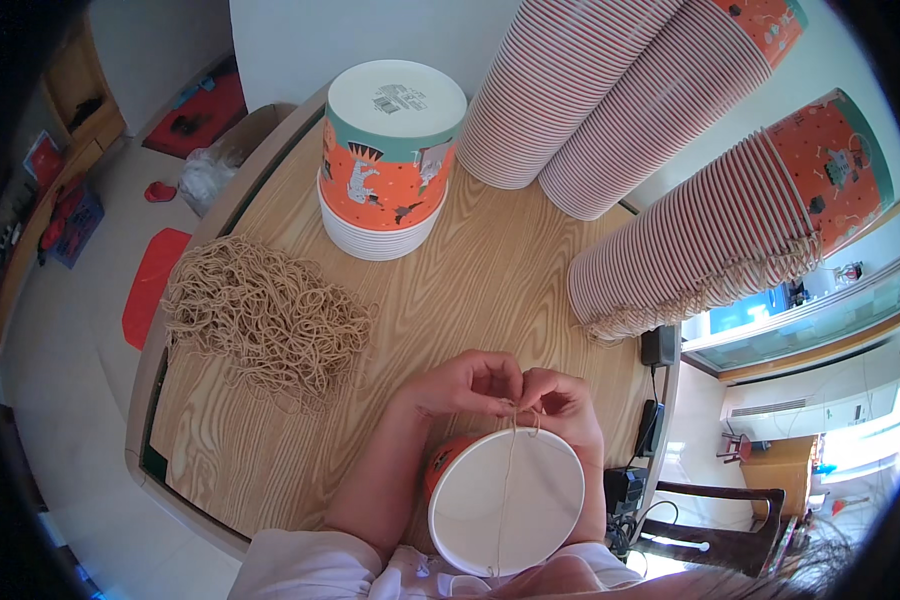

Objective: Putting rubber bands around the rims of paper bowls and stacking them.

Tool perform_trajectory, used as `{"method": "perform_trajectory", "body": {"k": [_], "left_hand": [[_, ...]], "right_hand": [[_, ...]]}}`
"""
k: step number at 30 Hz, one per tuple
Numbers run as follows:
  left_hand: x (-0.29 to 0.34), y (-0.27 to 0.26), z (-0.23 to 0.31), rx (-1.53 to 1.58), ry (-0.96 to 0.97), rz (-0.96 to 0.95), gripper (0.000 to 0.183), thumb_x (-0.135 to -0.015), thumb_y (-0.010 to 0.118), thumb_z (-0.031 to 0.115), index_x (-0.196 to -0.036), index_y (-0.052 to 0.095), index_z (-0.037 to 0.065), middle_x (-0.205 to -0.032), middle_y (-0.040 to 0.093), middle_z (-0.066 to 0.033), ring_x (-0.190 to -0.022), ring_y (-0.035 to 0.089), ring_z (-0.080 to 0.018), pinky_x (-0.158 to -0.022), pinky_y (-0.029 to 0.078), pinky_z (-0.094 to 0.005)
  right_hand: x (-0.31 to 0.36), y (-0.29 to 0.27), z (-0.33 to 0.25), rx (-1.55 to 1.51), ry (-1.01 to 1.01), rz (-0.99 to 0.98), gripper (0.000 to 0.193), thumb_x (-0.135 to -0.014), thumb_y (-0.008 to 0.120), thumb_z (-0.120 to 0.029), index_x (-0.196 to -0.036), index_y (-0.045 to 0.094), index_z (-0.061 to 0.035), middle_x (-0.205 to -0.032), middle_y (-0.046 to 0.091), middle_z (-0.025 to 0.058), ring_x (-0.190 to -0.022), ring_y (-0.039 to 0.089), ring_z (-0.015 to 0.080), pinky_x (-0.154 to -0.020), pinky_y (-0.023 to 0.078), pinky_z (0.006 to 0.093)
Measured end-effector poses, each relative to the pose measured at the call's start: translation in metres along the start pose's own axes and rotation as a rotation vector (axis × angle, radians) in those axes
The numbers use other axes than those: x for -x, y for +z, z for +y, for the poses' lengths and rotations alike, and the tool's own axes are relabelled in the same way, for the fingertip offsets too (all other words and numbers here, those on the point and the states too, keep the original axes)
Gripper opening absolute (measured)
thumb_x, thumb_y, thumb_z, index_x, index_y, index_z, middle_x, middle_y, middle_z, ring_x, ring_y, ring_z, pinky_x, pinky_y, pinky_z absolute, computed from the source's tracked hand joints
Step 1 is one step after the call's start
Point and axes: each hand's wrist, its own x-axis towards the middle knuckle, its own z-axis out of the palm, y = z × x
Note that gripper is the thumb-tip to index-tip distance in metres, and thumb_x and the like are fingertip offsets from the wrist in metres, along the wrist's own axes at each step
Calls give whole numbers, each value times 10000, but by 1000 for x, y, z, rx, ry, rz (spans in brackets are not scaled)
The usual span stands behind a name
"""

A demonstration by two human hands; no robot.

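A paper bucket [470, 505], orange outside and white inside, rests against my body between my forearms, its mouth facing up. A thin tan cord [507, 475] runs across the mouth from the near rim to the far rim. Just beyond the far rim, my left hand [470, 382] pinches the cord between thumb and fingers. Close against it, my right hand [562, 402] is closed on the same cord, with a small loop hanging by the rim. The fingertips partly hide how the cord runs between them.
A heap of tan cords [270, 320] lies on the wooden table [450, 300] at left. Upside-down orange buckets [385, 180] stand behind it. Tall nested stacks of buckets [590, 90] lean at the back; another stack [700, 220], at right, has cords along its side. Black power adapters [625, 488] line the right edge.
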Motion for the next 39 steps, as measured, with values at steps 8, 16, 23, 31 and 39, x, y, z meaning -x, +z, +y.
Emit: {"method": "perform_trajectory", "body": {"k": [8, 16, 23, 31, 39], "left_hand": [[3, -6, -4, -24, 4, 40, 224, -764, 730, 21, -945, 598, 23, -929, 621, -49, -910, 602, -142, -816, 480, -289], [3, -3, -1, 4, 79, 6, 195, -766, 711, -25, -933, 630, 36, -918, 612, -6, -877, 592, -108, -798, 482, -263], [2, -3, 1, -37, 102, 3, 116, -771, 709, -21, -851, 642, 29, -879, 607, -8, -861, 587, -114, -791, 469, -262], [4, -9, -2, -52, 165, -17, 111, -753, 730, 32, -789, 625, 32, -831, 589, -9, -808, 560, -105, -750, 437, -253], [-2, -2, 2, -240, -48, 133, 119, -818, 699, 62, -904, 618, 46, -876, 624, 1, -834, 574, -86, -760, 459, -244]], "right_hand": [[0, 1, 1, -22, -78, 26, 150, -740, 769, 8, -827, 660, -50, -751, 574, -3, -650, 479, 63, -547, 333, 212], [-1, -1, 1, 29, -113, 6, 129, -752, 751, 18, -815, 657, -44, -752, 580, 3, -654, 498, 72, -544, 338, 214], [0, 0, -3, 11, -23, 28, 121, -755, 747, 17, -808, 654, -40, -752, 597, 15, -661, 515, 81, -555, 348, 217], [0, -7, 0, 19, -98, -13, 122, -754, 751, 8, -815, 654, -36, -737, 605, 25, -670, 525, 92, -559, 364, 228], [2, -5, -3, 58, 0, 38, 179, -761, 738, 24, -900, 643, -38, -770, 568, 2, -670, 492, 84, -598, 384, 222]]}}
